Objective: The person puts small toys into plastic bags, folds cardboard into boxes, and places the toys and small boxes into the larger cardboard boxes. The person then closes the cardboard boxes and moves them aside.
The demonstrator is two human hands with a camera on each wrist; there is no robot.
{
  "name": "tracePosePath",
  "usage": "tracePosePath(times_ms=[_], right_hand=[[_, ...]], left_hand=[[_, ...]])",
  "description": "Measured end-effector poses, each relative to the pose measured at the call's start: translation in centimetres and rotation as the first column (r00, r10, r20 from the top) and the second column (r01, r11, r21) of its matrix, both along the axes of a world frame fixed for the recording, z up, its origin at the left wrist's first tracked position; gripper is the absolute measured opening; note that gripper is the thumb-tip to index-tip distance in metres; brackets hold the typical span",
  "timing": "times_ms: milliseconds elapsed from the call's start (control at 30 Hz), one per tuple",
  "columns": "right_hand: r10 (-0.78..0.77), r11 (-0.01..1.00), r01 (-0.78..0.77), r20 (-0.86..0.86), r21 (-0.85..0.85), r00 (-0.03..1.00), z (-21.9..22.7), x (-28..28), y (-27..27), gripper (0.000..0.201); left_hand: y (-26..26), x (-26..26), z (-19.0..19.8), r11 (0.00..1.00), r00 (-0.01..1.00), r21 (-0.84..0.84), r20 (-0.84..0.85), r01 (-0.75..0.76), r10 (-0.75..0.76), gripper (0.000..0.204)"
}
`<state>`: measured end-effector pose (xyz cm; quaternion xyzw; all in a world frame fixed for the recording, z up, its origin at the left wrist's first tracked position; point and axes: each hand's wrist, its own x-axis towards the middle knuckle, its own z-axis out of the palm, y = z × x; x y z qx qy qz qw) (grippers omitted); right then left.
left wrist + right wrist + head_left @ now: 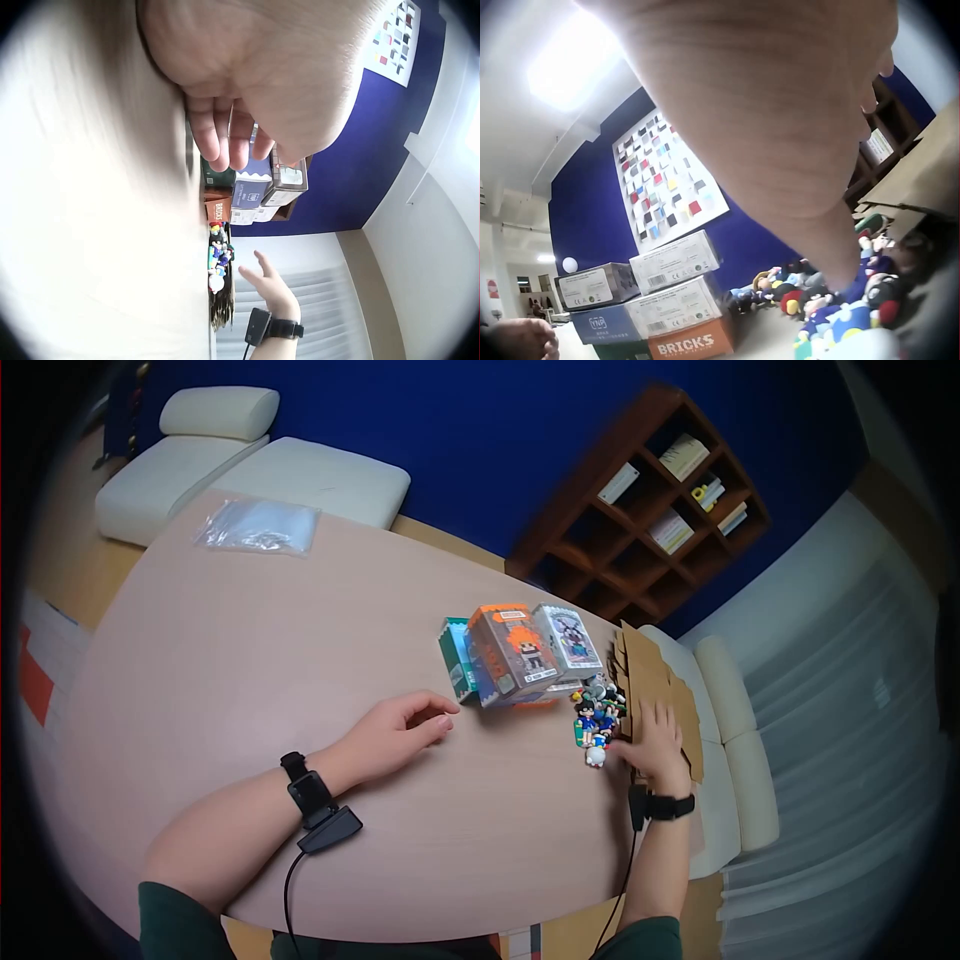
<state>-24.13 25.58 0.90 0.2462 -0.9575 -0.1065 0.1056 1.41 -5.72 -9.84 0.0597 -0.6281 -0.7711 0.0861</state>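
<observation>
My left hand (pixel 390 738) rests on the table with its fingers loosely bent, nothing held, just in front of a group of toy boxes. An orange-topped box (pixel 512 650) leans over a green box (pixel 458 660), and a white box (pixel 570 640) is at its right. Small toy figurines (pixel 590 725) lie in a pile right of the boxes. Over the near edge of some folded brown cardboard (pixel 655 670) is my right hand (pixel 655 748), fingers spread and thumb toward the figurines. In the left wrist view the right hand (pixel 274 292) appears raised above the cardboard.
A clear plastic bag (pixel 262 527) lies at the table's far left. White cushioned seats (pixel 330 475) stand behind the table and along its right side. A brown bookshelf (pixel 640 510) is against the blue wall. Black cables hang from both wrist cameras.
</observation>
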Motion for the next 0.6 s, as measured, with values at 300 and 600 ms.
tracePosePath(times_ms=[300, 600], right_hand=[[-0.12, 0.987, 0.131, 0.116, -0.093, 0.986, -3.8, 0.3, 4.1, 0.06], [-0.004, 0.777, -0.322, -0.516, -0.541, 0.857, -1.9, -2.8, 7.6, 0.02]], left_hand=[[0.1, -0.3, -0.3, 0.996, 1.0, -0.093, -0.029, -0.003, 0.0, 0.029], [0.0, 0.0, 0.5, 0.998, 1.0, -0.057, 0.017, 0.011, -0.01, 0.027]])
